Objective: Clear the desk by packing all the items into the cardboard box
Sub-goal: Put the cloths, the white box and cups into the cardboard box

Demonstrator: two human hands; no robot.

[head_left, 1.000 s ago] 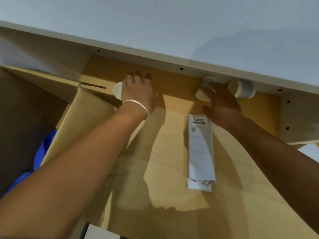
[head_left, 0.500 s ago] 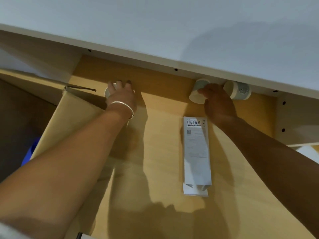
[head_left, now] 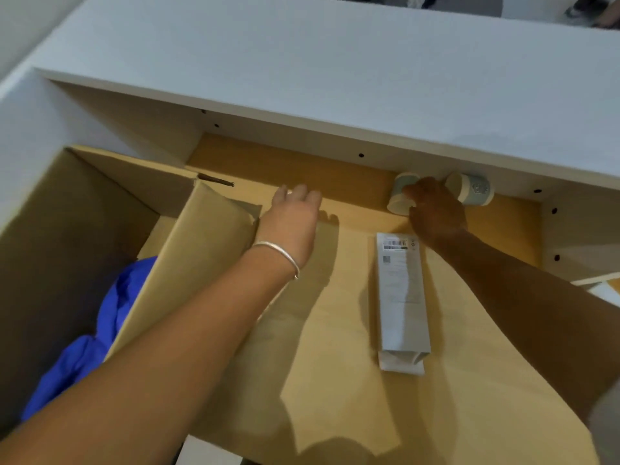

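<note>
Lying flat on the wooden desk point(head_left: 335, 380), nearest of all: a grey carton point(head_left: 401, 297), well right of the open cardboard box point(head_left: 84, 209) holding blue cloth point(head_left: 100, 330). Farther back, just right of the box flap: left hand point(head_left: 292, 223), palm down, grip hidden, cannot tell. Farthest, against the shelf point(head_left: 302, 78): right hand point(head_left: 436, 213) curled around one tipped cup point(head_left: 401, 193), a second cup point(head_left: 471, 189) just beside.

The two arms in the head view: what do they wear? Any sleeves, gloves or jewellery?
Both forearms are bare, with no sleeves or gloves showing. The left hand has a thin silver bangle around its wrist. The right hand and its wrist carry nothing that can be seen; that arm lies in shadow. No rings are clear.
</note>
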